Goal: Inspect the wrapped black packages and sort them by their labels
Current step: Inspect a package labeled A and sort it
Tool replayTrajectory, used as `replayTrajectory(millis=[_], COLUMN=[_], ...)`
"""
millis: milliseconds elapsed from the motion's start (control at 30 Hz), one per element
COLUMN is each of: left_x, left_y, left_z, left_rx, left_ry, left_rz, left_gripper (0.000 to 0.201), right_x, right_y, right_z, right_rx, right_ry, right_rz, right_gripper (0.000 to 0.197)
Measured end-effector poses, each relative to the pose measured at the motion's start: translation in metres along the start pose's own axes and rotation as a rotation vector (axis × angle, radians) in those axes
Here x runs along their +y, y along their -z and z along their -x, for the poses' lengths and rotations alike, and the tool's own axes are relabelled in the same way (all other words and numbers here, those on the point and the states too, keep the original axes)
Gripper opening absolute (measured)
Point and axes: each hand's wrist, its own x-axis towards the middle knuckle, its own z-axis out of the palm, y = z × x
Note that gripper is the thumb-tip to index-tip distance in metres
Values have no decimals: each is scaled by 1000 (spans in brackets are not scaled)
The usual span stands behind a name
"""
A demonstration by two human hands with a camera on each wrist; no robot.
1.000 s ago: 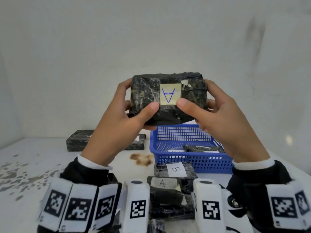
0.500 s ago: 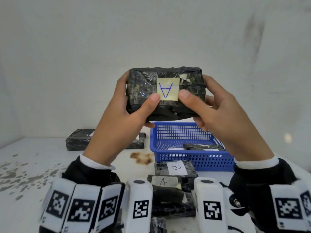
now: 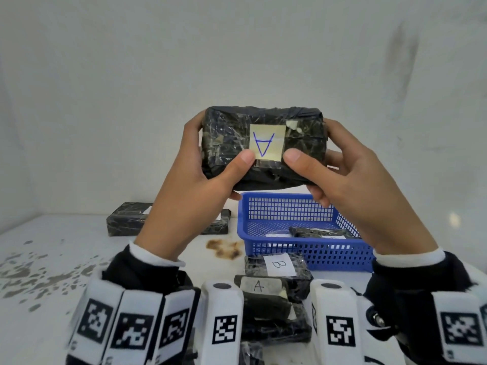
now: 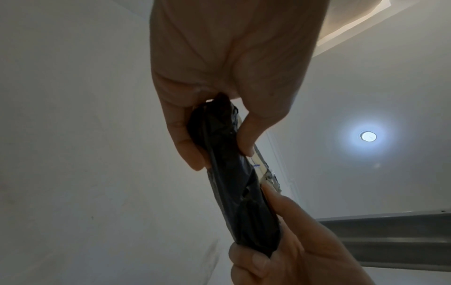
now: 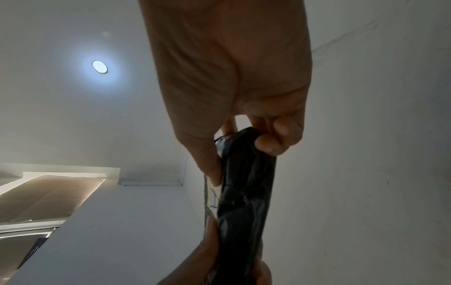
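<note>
Black package [image 3: 229,143], yellow label [image 3: 267,143], blue basket [image 3: 290,206]

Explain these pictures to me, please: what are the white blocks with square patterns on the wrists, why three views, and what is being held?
No robot here: a person wears three cameras. The big view comes from the head; the two dim ones look up from each wrist along the palm. The white blocks are wrist-worn gear with printed markers. The left hand and right hand together hold a black wrapped package; its yellow label shows an upside-down A. On the white table lie a blue basket with a package inside, a package at the back, and a near stack labelled B and A.
</note>
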Motion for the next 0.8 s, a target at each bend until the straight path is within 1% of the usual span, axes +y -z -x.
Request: replayTrajectory(millis=[133, 267, 400, 467, 633, 800], left_x=[1, 1, 2, 2, -5, -10], left_y=[-1, -2, 0, 1, -1, -4], left_z=[1, 0, 0, -1, -8, -13], left_rx=[-27, -4, -9, -5, 18, 12], left_ry=[8, 2, 10, 14, 39, 54], left_rz=[-8, -9, 0, 0, -24, -12], left_gripper=[58, 60, 55, 54, 57, 53], right_x=[0, -2, -4, -4, 2, 5], right_y=[0, -1, -2, -3, -3, -3], right_z=[0, 1, 2, 2, -2, -5], right_rx=[4, 8, 11, 13, 26, 47], right_ry=[3, 13, 8, 6, -5, -15], right_rz=[12, 0, 9, 0, 4, -4], right_gripper=[45, 45, 55, 54, 46, 41])
